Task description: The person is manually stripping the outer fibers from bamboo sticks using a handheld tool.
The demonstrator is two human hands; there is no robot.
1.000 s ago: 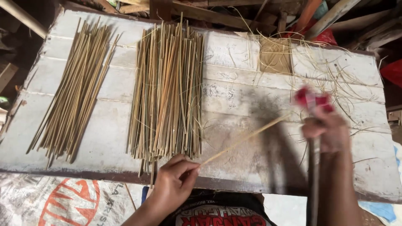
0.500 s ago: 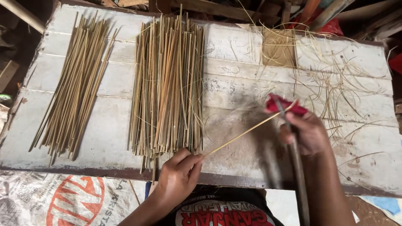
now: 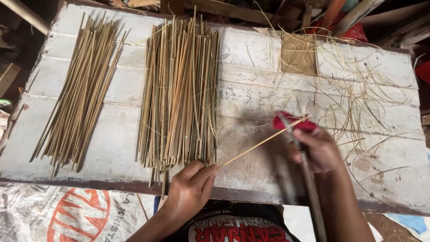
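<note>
My left hand (image 3: 190, 188) pinches the near end of a thin bamboo stick (image 3: 257, 144) that slants up and to the right over the white wooden board (image 3: 251, 58). My right hand (image 3: 319, 148) grips a long knife (image 3: 299, 148) with red wrapping by the fingers; its blade meets the far end of the stick. A wide pile of split bamboo sticks (image 3: 181, 92) lies just left of the stick, close to my left hand. A second, slimmer pile of sticks (image 3: 80, 94) lies further left.
Thin bamboo shavings (image 3: 354, 98) are strewn over the right part of the board around a small woven patch (image 3: 298, 54). A printed white sack (image 3: 67, 215) lies below the board's near edge. Wooden planks and red items crowd the far edge.
My right hand has come down and leftward with the knife, from raised at the right to resting against the stick's far end. My left hand has stayed holding the stick.
</note>
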